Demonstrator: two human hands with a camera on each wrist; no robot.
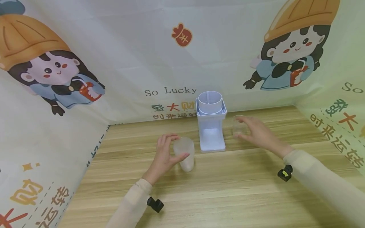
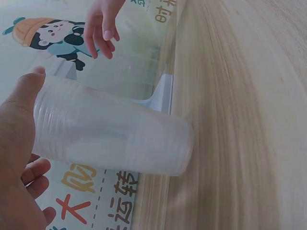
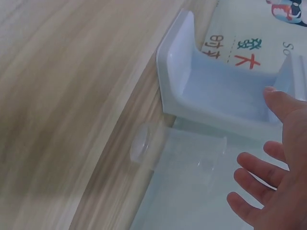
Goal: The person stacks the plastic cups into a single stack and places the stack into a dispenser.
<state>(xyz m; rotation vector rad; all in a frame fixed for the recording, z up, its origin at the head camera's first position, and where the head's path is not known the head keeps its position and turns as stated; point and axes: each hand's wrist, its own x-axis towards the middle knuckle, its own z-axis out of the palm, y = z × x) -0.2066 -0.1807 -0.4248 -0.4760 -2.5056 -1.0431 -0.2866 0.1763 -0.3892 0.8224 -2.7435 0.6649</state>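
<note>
A stack of frosted plastic cups (image 1: 186, 156) stands upright on the wooden tabletop, left of a pale plastic stand (image 1: 212, 139). My left hand (image 1: 165, 155) is spread around the stack's upper part, thumb on the near side. In the left wrist view, the thumb is right at the rim of the cups (image 2: 115, 129) and the fingers are loosely bent below it. To the right of the stand is a single clear cup (image 3: 192, 153). My right hand (image 1: 253, 131) arches around this cup in the head view; the right wrist view shows its fingers (image 3: 261, 170) spread and apart from the cup.
The pale stand carries a round tube (image 1: 210, 103) on top and has an open lower bay. A printed cloth (image 1: 128, 63) rises behind and at both sides of the tabletop (image 1: 228, 196). Small black devices are on both sleeves.
</note>
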